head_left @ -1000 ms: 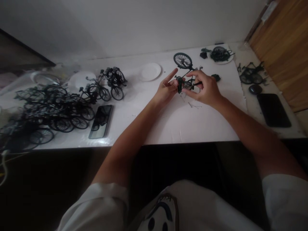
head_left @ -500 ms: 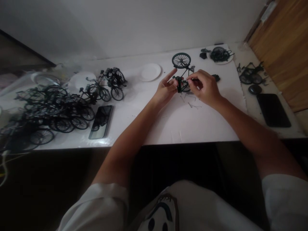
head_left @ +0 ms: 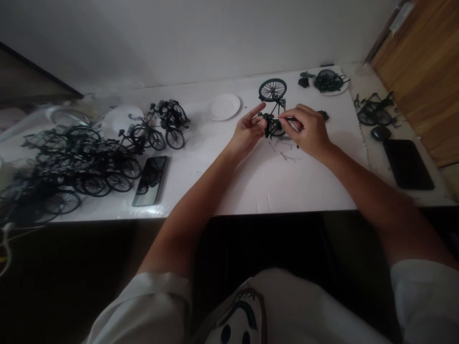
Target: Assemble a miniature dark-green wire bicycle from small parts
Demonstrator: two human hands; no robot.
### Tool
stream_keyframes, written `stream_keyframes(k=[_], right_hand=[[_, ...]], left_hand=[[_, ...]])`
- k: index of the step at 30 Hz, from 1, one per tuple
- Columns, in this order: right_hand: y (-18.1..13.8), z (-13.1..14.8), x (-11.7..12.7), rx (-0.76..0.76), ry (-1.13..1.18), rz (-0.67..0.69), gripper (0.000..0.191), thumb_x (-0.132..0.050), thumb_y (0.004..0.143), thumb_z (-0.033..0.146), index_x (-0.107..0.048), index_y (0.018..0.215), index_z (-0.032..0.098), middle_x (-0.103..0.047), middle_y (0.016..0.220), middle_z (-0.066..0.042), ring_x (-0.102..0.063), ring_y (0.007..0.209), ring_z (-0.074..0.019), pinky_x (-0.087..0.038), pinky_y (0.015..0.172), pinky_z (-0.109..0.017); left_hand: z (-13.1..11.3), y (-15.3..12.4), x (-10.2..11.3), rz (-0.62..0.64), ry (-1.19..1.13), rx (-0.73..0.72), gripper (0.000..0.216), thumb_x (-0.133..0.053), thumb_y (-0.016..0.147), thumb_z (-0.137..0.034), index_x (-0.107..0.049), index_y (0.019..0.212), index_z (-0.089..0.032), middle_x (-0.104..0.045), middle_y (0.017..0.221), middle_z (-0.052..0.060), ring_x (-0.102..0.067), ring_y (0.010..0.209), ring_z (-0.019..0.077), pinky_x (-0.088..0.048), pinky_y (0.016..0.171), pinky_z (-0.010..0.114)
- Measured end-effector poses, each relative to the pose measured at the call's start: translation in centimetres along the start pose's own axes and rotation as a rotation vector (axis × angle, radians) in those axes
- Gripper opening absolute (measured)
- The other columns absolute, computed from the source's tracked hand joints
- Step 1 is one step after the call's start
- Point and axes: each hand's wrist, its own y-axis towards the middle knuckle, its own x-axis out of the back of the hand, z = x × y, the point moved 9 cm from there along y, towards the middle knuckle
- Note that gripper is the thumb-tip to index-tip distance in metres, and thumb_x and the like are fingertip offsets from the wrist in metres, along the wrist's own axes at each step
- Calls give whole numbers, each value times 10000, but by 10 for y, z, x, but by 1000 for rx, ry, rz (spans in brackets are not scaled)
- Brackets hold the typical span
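Observation:
A dark miniature bicycle (head_left: pixel 273 90) is tilted with one spoked wheel toward the wall. My left hand (head_left: pixel 249 129) grips its near part between thumb and fingers, the index finger stretched out beside it. Pinched in my right hand (head_left: pixel 309 128) is a slim screwdriver (head_left: pixel 293 119) with a dark handle, its thin shaft pointing left against the bicycle. Where the tip touches is too small to tell. Several thin pale pins (head_left: pixel 289 156) lie on the white board just below the hands. Partly behind my right hand is a small dark part (head_left: pixel 323 115).
Many model bicycles (head_left: pixel 89 162) crowd the left side, near a phone (head_left: pixel 150 181). A white plate (head_left: pixel 225 106) lies at the back; another plate (head_left: pixel 335 92) holds dark parts. On the right are more bicycle parts (head_left: pixel 375 110), a round black object (head_left: pixel 380 133) and a black phone-like slab (head_left: pixel 409 164).
The bicycle's far wheel has shifted slightly to the right. The screwdriver's shaft shows more clearly between my hands, which stay in nearly the same place.

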Motion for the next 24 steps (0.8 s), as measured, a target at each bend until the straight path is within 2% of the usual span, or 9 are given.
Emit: stream_keyframes(k=[5, 8, 11, 18, 24], right_hand=[[0, -1, 1, -21, 20, -17, 314, -584, 1079, 467, -804, 1110, 246, -671, 857, -45, -610, 738, -193, -557, 825, -394], [0, -2, 0, -28, 25, -10, 324, -587, 1080, 492, -802, 1121, 254, -691, 858, -42, -621, 744, -195, -550, 801, -382], [0, -1, 1, -19, 24, -11, 307, -600, 1076, 487, -801, 1125, 260, -720, 882, -42, -634, 748, -194, -537, 780, -368], [1, 0, 1, -18, -16, 5, 334, -585, 1090, 482, -794, 1141, 227, -773, 922, -71, -673, 781, -207, -526, 794, -368], [-2, -5, -7, -102, -129, 88, 397, -510, 1113, 488, -680, 1336, 207, -779, 971, -79, -730, 841, -233, -537, 796, -364]], left_hand=[[2, 4, 3, 9, -20, -22, 526, -889, 905, -430, -733, 1373, -247, -828, 1189, 80, -762, 1222, 250, -605, 1028, 379], [2, 6, 6, -17, -19, -29, 328, -887, 904, -391, -797, 1176, -231, -838, 1115, 61, -760, 1225, 217, -599, 1033, 345], [-1, 4, 3, -7, -16, -33, 213, -881, 910, -375, -814, 1057, -235, -841, 1095, 47, -752, 1234, 195, -592, 1046, 330], [-11, -7, -13, 20, 15, -28, 230, -886, 906, -424, -837, 1006, -223, -845, 1046, 55, -752, 1228, 235, -603, 1040, 364], [-15, -8, -14, -56, 13, -65, 271, -947, 834, -449, -847, 939, -220, -828, 957, 42, -778, 1136, 230, -601, 1039, 384]])
